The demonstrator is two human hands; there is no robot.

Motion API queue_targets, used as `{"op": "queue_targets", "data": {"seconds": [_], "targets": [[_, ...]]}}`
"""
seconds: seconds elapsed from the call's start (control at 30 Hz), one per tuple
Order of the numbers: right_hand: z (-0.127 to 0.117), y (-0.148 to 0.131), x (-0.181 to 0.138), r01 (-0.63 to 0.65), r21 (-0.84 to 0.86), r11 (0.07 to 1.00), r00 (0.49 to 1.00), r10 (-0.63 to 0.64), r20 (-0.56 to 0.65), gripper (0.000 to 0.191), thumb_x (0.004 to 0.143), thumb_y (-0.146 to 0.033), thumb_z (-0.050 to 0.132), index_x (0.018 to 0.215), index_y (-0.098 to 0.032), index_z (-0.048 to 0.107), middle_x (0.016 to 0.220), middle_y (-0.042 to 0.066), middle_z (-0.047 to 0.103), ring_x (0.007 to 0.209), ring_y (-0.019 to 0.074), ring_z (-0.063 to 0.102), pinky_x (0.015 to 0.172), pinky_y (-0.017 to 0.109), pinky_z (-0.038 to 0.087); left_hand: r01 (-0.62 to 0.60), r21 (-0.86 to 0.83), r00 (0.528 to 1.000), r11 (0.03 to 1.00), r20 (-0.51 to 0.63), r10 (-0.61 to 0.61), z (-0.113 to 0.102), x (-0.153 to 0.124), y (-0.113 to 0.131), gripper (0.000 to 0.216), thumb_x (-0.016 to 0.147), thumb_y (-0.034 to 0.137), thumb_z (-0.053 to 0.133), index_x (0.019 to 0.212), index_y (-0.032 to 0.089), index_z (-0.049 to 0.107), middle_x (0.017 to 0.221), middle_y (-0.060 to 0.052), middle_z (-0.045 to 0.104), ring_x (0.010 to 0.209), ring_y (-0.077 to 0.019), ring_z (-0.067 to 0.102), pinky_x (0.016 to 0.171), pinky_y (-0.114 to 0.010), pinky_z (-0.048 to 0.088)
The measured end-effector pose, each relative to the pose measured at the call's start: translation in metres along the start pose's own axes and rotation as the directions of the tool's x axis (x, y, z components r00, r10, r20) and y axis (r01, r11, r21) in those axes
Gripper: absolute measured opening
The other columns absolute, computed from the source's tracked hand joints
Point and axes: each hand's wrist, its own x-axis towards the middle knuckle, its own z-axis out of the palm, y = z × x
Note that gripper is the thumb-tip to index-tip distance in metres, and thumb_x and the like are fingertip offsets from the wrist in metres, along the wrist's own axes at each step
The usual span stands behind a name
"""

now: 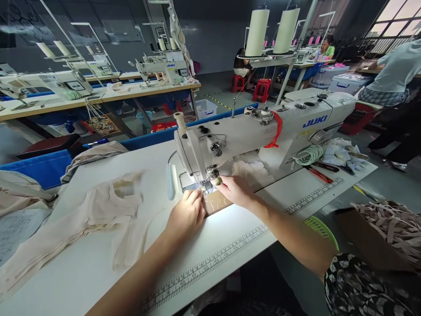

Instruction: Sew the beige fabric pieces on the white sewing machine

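A white JUKI sewing machine stands on the white table. My left hand is closed in a pinch just left of the needle and presser foot; what it holds is too small to name. My right hand sits right of the needle with its fingers pressed together at the foot, under the machine's arm. A brown patch of cardboard-coloured material lies on the bed between both hands. Pale beige garment pieces lie spread on the table to the left.
Scissors and red-handled tools lie with a coiled cord at the machine's right end. A box of beige straps and a green basket sit at the right. Other sewing stations and seated people fill the background.
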Motion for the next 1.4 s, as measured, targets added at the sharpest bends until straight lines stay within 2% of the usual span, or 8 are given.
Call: {"op": "queue_targets", "data": {"seconds": [0.43, 0.63, 0.77, 0.93, 1.07, 1.17, 1.23, 1.4], "targets": [[0.011, 0.009, -0.005, 0.168, -0.080, 0.983, 0.974, -0.178, -0.141, 0.032, 0.099, -0.024, 0.054, 0.069, -0.018, 0.063, 0.062, 0.001, 0.061, 0.057, 0.0128, 0.045, 0.057, 0.030, 0.025, 0.239, -0.208, 0.968, 0.948, 0.128, -0.216, -0.004, 0.004, -0.016, 0.037, 0.100, 0.020, 0.034, 0.118, 0.013, 0.066, 0.123, -0.015, 0.069, 0.112, -0.0290, 0.062, 0.093, -0.043, 0.058], [0.013, -0.031, -0.022, 0.603, -0.135, 0.786, 0.794, -0.608, 0.004, 0.020, 0.094, -0.019, 0.059, 0.110, -0.017, 0.069, 0.117, 0.010, 0.070, 0.102, 0.0231, 0.060, 0.086, 0.034, 0.048, 0.686, 0.011, 0.703, 0.727, 0.248, -0.667, -0.038, -0.004, -0.050, 0.028, 0.092, 0.031, 0.045, 0.103, 0.015, 0.065, 0.103, -0.014, 0.069, 0.106, -0.0334, 0.063, 0.087, -0.043, 0.054], [0.023, -0.066, -0.042, 0.750, -0.054, 0.659, 0.654, -0.728, 0.204, 0.069, 0.090, -0.052, 0.072, 0.141, -0.010, 0.052, 0.151, 0.019, 0.049, 0.141, 0.0327, 0.039, 0.116, 0.049, 0.037, 0.745, 0.088, 0.547, 0.662, 0.487, -0.681, -0.063, -0.016, -0.042, 0.027, 0.091, 0.042, 0.047, 0.095, 0.021, 0.063, 0.082, -0.005, 0.069, 0.088, -0.0293, 0.066, 0.077, -0.038, 0.048], [0.043, -0.077, -0.085, 0.715, -0.036, 0.698, 0.689, -0.694, 0.208, 0.090, 0.087, -0.063, 0.071, 0.149, -0.004, 0.042, 0.149, 0.023, 0.049, 0.141, 0.0363, 0.037, 0.120, 0.055, 0.030, 0.783, -0.166, 0.575, 0.600, 0.561, -0.595, -0.093, -0.059, -0.016, 0.039, 0.090, 0.056, 0.044, 0.084, 0.022, 0.064, 0.068, 0.000, 0.063, 0.066, -0.0203, 0.057, 0.064, -0.030, 0.039], [0.045, -0.072, -0.135, 0.701, 0.097, 0.706, 0.712, -0.702, -0.037, 0.026, 0.101, -0.018, 0.053, 0.124, -0.013, 0.064, 0.107, 0.012, 0.068, 0.105, 0.0260, 0.056, 0.095, 0.042, 0.050, 0.877, -0.385, 0.480, 0.286, 0.708, -0.518, -0.143, -0.123, 0.007, 0.044, 0.090, 0.063, 0.051, 0.081, 0.022, 0.062, 0.052, 0.004, 0.048, 0.050, -0.0143, 0.043, 0.055, -0.026, 0.035], [0.038, -0.067, -0.171, 0.520, 0.566, 0.640, 0.813, -0.574, -0.098, 0.021, 0.104, -0.014, 0.048, 0.107, -0.018, 0.069, 0.091, 0.006, 0.067, 0.086, 0.0189, 0.059, 0.078, 0.032, 0.051, 0.914, -0.394, 0.400, 0.095, 0.841, -0.364, -0.183, -0.173, 0.026, 0.043, 0.090, 0.062, 0.057, 0.076, 0.021, 0.061, 0.054, 0.003, 0.050, 0.049, -0.0129, 0.042, 0.052, -0.024, 0.034], [0.039, -0.060, -0.190, 0.194, 0.810, 0.553, 0.884, -0.456, 0.099, 0.017, 0.104, -0.022, 0.054, 0.101, -0.020, 0.071, 0.088, 0.004, 0.068, 0.080, 0.0163, 0.062, 0.072, 0.028, 0.050, 0.940, -0.333, 0.338, 0.067, 0.892, -0.302, -0.193, -0.204, 0.038, 0.043, 0.091, 0.061, 0.056, 0.077, 0.021, 0.065, 0.064, -0.001, 0.058, 0.052, -0.0137, 0.046, 0.052, -0.025, 0.035], [0.087, -0.025, -0.216, -0.552, 0.730, 0.402, 0.813, 0.065, 0.579, 0.040, 0.082, -0.060, 0.076, 0.088, -0.020, 0.076, 0.081, 0.005, 0.072, 0.074, 0.0203, 0.065, 0.063, 0.029, 0.049, 0.971, -0.137, 0.186, 0.194, 0.947, -0.263, -0.137, -0.260, 0.057, 0.036, 0.092, 0.049, 0.049, 0.078, 0.020, 0.066, 0.077, -0.006, 0.069, 0.071, -0.0210, 0.063, 0.066, -0.027, 0.044]]}}
